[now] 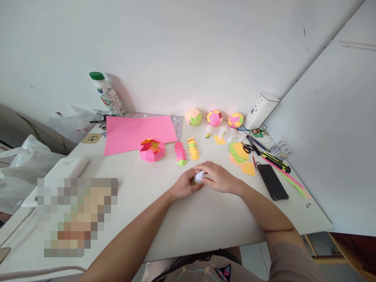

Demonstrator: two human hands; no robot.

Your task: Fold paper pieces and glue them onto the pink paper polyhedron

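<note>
Both hands meet over the white table (pixel 188 223) at its middle. My left hand (pixel 183 185) is closed around a small glue bottle (pixel 198 177) with a white top. My right hand (pixel 217 177) curls over the bottle's white cap, fingers pinched on it. Just beyond the hands lie a row of folded pink paper pieces (pixel 179 152) and a row of yellow-orange ones (pixel 193 149). A pink paper bowl-shaped model (pixel 152 149) with orange and yellow panels inside sits to the left of them.
A pink paper sheet (pixel 138 132) lies at the back left, beside a green-capped bottle (pixel 107 94). Three paper balls (pixel 214 117) stand by the wall. Cut coloured papers (pixel 241 153), scissors (pixel 249 147), pens, a cutter and a black phone (pixel 273 181) lie right.
</note>
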